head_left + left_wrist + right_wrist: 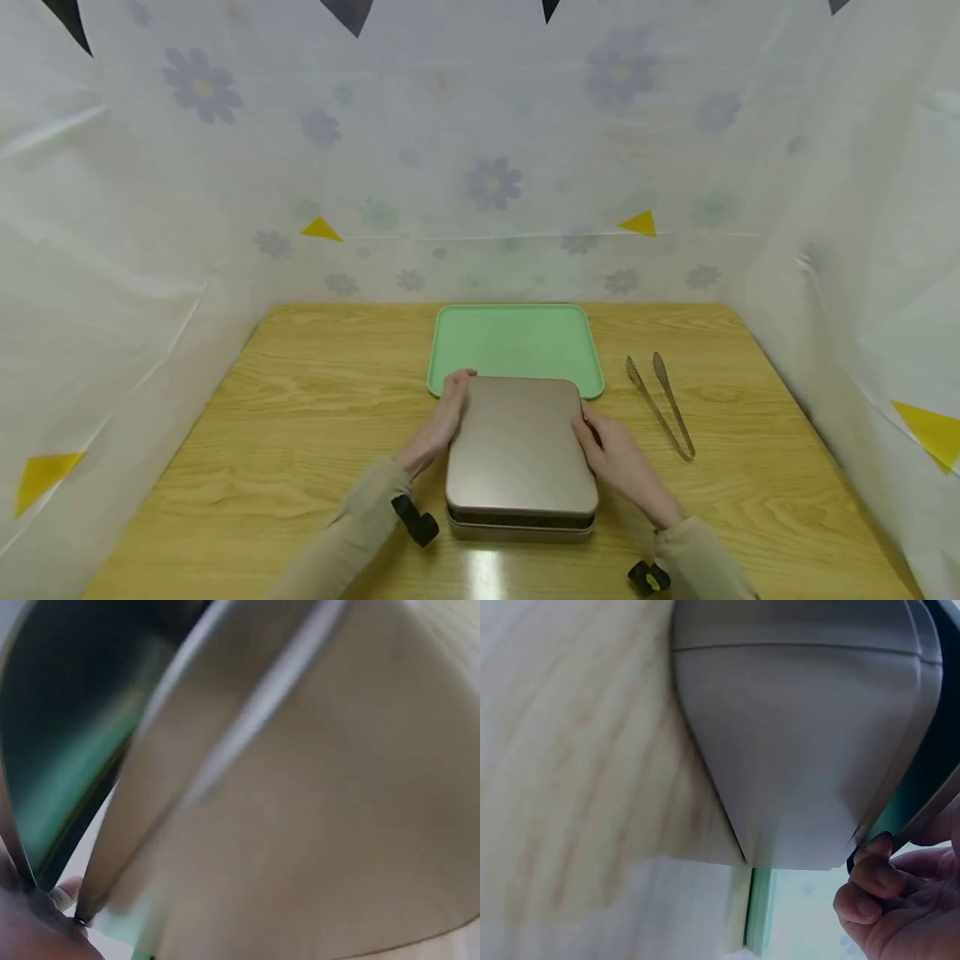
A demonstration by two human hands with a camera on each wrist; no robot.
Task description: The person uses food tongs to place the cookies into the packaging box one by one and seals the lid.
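A metal tin [521, 532] stands on the table in front of the person, its lid [521, 442] tilted up along the near edge. A dark gap shows between lid and body, widest at the near side and narrowing toward the far end, where the fingers are. My left hand [442, 417] holds the lid at its far left side. On the right, my right hand [618, 454] pinches the lid's edge, thumb near the top; its curled fingers [874, 889] show at the rim in the right wrist view. The tin's contents are hidden.
A light green tray [517, 337] lies behind the tin, partly covered by it in the head view. Metal tongs [673, 402] lie spread on the wooden table [322, 375] to the right. White flower-patterned sheets [495, 250] enclose the back and sides.
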